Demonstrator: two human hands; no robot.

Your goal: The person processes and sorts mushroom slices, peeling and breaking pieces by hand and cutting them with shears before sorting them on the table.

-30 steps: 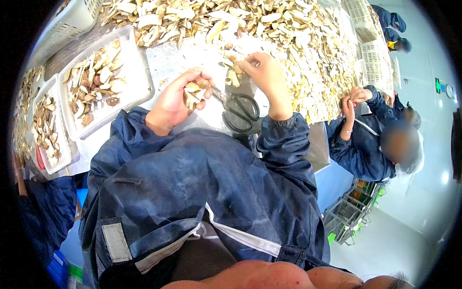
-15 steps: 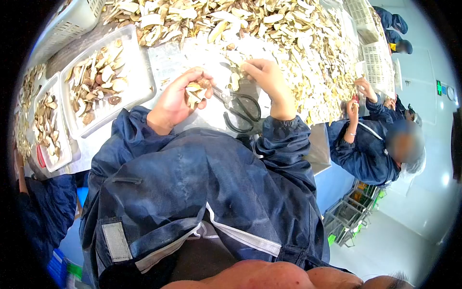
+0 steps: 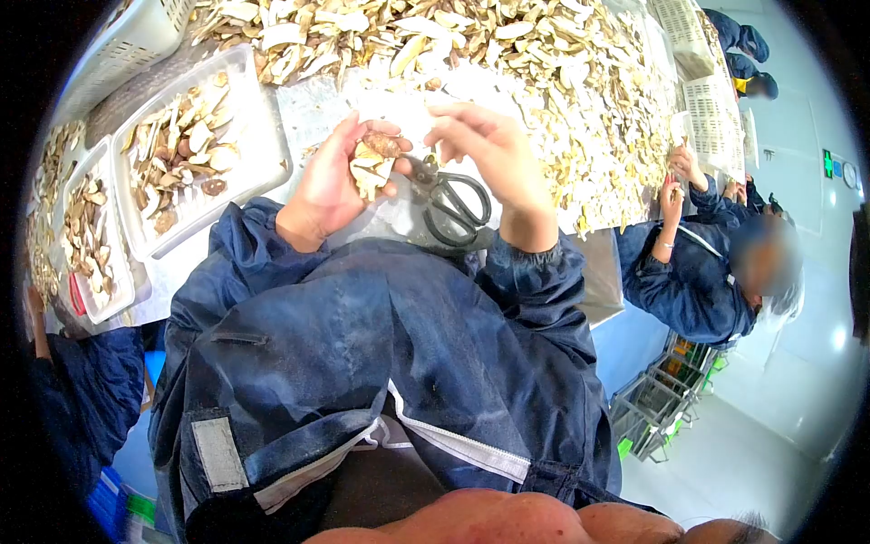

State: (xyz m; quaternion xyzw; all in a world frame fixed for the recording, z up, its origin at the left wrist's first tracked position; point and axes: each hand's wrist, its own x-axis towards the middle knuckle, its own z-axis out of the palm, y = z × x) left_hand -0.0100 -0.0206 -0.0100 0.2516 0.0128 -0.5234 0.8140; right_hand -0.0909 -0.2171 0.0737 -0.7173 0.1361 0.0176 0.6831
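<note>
Several mushroom slices (image 3: 372, 168), pale with a brown cap edge, rest in my left hand (image 3: 331, 181), whose fingers curl round them. My right hand (image 3: 494, 163) is just to the right, thumb and forefinger brought together at a small pale mushroom slice (image 3: 434, 160), partly hidden by the fingers. Below and between the hands lie scissors (image 3: 458, 210) with black loop handles, their blades pointing toward my left fingertips. A bright white table surface (image 3: 313, 102) is under both hands.
A large heap of sliced mushrooms (image 3: 589, 109) spreads across the back and right. Left of me stand a white tray (image 3: 276, 150) and a narrower one (image 3: 127, 263), both holding slices. White baskets (image 3: 716, 118) line the far right. A co-worker (image 3: 698, 263) sits at right; another person's sleeve (image 3: 91, 390) is at left.
My right hand has moved left and slightly down, closer to my left hand. My left hand has turned a little, showing more of the slices. The scissors have shifted slightly.
</note>
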